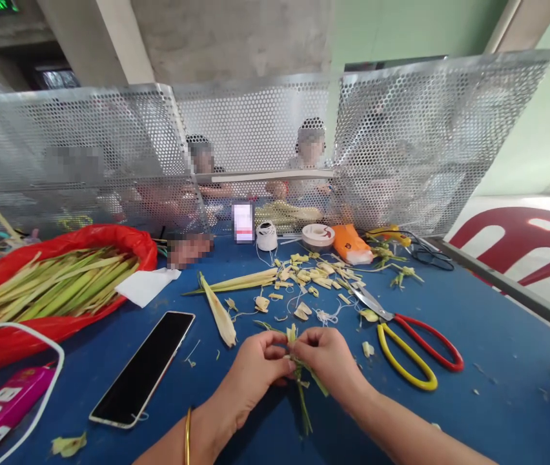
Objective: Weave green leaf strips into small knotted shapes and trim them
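I grip a small green bundle point(299, 374) between both hands, just above the desk point(507, 413), toward the near edge and about midway across. My left hand point(263, 363) has its fingers closed around the bundle from the side, the thumb pressed to it. My right hand point(329, 361) pinches its pale top, fingertips nearly touching those of the left. Thin stems hang below my grip, slanting toward the near edge.

Just beyond my fingers, scraps point(321, 278) and loose thread point(328, 316) are strewn across the desk's middle. A broad leaf point(217, 312) lies left of them. The scissors point(386, 316) rest to my right, blades partly under scraps, yellow and red handles pointing toward the near right corner. A dark phone point(142, 371) lies flat to my left, and a red bag point(132, 242) full of leaves point(62, 281) sits by the left edge. Along the far edge stand a spool point(266, 237), a tape roll point(317, 236) and an orange pack point(350, 242).
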Demonstrator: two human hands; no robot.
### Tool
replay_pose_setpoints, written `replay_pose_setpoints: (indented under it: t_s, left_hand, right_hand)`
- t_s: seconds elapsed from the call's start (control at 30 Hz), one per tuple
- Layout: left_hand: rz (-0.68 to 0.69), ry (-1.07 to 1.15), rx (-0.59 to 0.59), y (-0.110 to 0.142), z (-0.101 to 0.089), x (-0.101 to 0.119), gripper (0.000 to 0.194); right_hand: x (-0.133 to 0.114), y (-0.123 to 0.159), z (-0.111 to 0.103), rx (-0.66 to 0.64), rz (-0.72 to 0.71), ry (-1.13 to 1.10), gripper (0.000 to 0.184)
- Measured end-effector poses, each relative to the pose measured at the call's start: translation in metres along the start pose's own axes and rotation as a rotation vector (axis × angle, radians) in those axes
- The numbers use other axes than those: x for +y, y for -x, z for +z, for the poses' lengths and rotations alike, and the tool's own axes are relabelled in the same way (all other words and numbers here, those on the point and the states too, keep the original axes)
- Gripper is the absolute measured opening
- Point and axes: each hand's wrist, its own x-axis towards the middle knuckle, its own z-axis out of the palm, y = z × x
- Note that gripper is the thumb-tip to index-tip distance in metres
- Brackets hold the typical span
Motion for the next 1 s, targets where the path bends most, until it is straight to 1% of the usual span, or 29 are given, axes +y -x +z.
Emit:
replay_pose_setpoints:
  t_s: [0.1, 0.17, 0.4, 0.47, 0.6, 0.77, 0.9, 0.97, 1.0]
  left_hand:
    - [0.043, 0.031, 0.031, -0.001, 0.001, -0.003, 0.049]
    - [0.063, 0.029, 0.039, -0.001, 0.002, -0.002, 0.049]
    - [0.138, -0.042, -0.01, 0.001, 0.002, 0.004, 0.036]
    - [0.159, -0.05, -0.024, 0.002, 0.003, 0.006, 0.035]
    - [0.14, -0.033, -0.038, 0.004, 0.004, 0.009, 0.041]
    - [0.181, -0.069, -0.045, 0.006, 0.003, 0.013, 0.036]
    - [0.154, -0.069, -0.047, 0.006, 0.003, 0.014, 0.042]
    - [0.124, -0.058, -0.043, 0.006, 0.004, 0.013, 0.045]
    - [0.108, -0.056, -0.035, 0.006, 0.004, 0.013, 0.047]
  right_hand:
    - [-0.001, 0.001, 0.003, -0.001, -0.005, -0.027, 0.019]
    - [-0.001, 0.0, 0.004, 0.007, -0.011, -0.032, 0.018]
    - [-0.004, -0.003, 0.002, -0.005, -0.002, -0.068, 0.017]
    - [-0.005, -0.004, 0.001, -0.007, 0.015, -0.098, 0.017]
    - [-0.008, -0.004, 0.0, -0.031, 0.046, -0.158, 0.02]
    - [-0.019, 0.001, -0.004, -0.022, 0.073, -0.173, 0.018]
    - [-0.021, 0.005, -0.012, -0.126, 0.096, -0.168, 0.018]
    - [-0.018, 0.006, -0.019, -0.161, 0.054, -0.166, 0.018]
    - [-0.016, 0.007, -0.024, -0.148, 0.008, -0.135, 0.018]
